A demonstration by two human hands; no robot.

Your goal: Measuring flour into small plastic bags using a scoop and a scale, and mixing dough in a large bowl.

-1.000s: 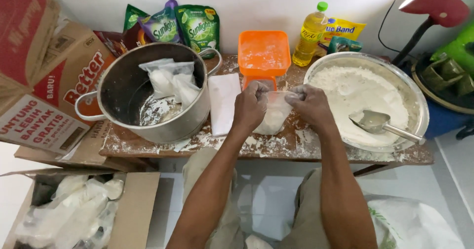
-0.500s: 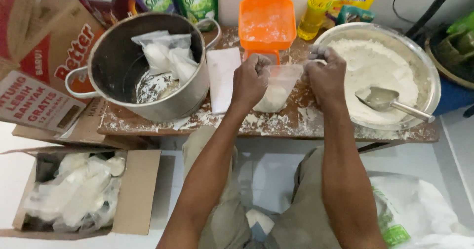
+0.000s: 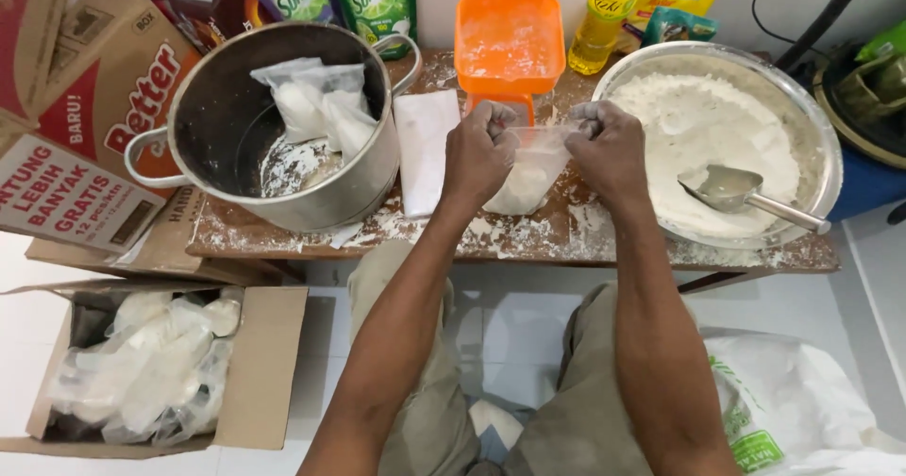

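Both hands grip the top edge of a small clear plastic bag (image 3: 530, 169) resting on the floured table (image 3: 604, 235) before the orange scale (image 3: 510, 42): left hand (image 3: 479, 155) and right hand (image 3: 613, 150) closed on its corners. The bag is partly filled with white flour, mouth apparently unsealed. Filled bags already lie in the metal pot (image 3: 283, 127) and cardboard box (image 3: 151, 363); much flour remains in the bowl (image 3: 821, 146).

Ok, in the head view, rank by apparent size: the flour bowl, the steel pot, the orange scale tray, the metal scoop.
1. Flour bowl and steel pot: look alike, too close to rank.
2. Orange scale tray.
3. Metal scoop.
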